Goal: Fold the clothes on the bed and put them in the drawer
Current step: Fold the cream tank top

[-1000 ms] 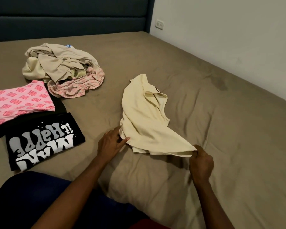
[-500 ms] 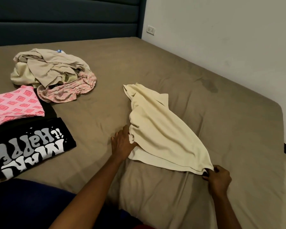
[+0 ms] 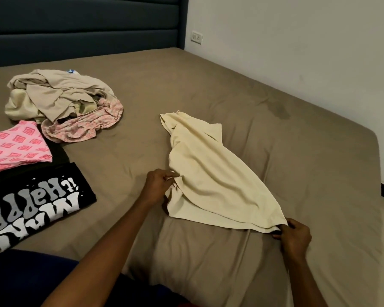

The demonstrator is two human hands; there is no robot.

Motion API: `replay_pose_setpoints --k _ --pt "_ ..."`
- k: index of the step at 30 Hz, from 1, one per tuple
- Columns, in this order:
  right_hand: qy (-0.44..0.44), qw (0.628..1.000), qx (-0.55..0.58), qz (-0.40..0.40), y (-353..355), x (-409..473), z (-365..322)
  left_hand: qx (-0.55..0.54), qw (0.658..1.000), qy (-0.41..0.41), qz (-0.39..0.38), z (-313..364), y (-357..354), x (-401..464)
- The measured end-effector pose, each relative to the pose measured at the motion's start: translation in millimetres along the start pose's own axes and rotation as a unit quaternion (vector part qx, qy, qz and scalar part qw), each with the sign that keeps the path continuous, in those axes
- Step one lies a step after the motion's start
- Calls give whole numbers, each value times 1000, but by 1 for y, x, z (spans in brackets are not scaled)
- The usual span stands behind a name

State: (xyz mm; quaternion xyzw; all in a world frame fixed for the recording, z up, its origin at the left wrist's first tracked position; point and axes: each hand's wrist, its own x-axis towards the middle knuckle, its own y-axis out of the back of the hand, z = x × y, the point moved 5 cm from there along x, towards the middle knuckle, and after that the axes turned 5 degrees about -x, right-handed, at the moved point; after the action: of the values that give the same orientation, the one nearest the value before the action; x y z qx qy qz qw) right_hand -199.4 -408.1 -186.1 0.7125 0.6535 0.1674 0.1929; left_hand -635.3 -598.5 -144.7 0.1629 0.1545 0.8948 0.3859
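The cream shirt [image 3: 211,173] is showing as soft matt cloth, faintly textured and creasing where the left hand [image 3: 157,187] and right hand [image 3: 294,237] are pinching it. The sheet [image 3: 275,262] is looking like smooth matt taupe fabric, wrinkling in long folds. The black tee [image 3: 31,209] is carrying a flat, slightly glossy white-and-grey print. The pink top [image 3: 13,149] is reading as thin printed cloth. The headboard [image 3: 82,23] is appearing padded and matt. The wall [image 3: 297,52] is looking smooth and painted.
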Motion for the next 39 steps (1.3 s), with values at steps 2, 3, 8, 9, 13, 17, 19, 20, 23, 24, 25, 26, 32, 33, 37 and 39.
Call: replay_pose_setpoints --k 2,3,8,9,13,17,19,20,23,24,25,26,32,33,37,39 --pt "-1 999 0 35 13 6 3 -35 998 24 -48 -4 20 -3" --pt "-10 999 15 48 18 8 3 -71 994 43 -66 -6 32 -6" --pt "12 998 9 57 19 12 -1 -146 982 116 -17 -25 92 -34" --pt "10 999 11 48 16 12 2 -147 980 131 -12 -32 99 -42" --pt "34 999 -13 37 4 8 4 -23 989 139 -52 -44 104 -59" --pt "23 999 4 33 0 7 6 150 985 70 -50 -48 95 -62" --pt "15 999 10 34 1 6 9 168 985 29 -16 -48 95 -61" --pt "20 999 6 35 3 5 9 166 986 16 1 -45 95 -61" --pt "19 999 8 29 4 2 8 154 988 13 32 -37 97 -63" --pt "18 999 8 26 3 1 8 164 986 6 33 -36 97 -65" --pt "19 999 9 27 3 0 8 180 983 -12 30 -35 95 -68" --pt "20 999 10 26 3 0 7 202 979 -31 25 -34 94 -70" --pt "55 997 -28 48 6 -2 0 282 949 16 140 -28 108 -74" --pt "71 995 -40 48 4 -4 -2 291 944 30 156 -26 109 -76" --pt "111 992 -48 35 0 -9 -1 336 932 113 75 -41 112 -76" --pt "83 996 4 25 3 -7 1 282 950 130 -39 -51 106 -78"
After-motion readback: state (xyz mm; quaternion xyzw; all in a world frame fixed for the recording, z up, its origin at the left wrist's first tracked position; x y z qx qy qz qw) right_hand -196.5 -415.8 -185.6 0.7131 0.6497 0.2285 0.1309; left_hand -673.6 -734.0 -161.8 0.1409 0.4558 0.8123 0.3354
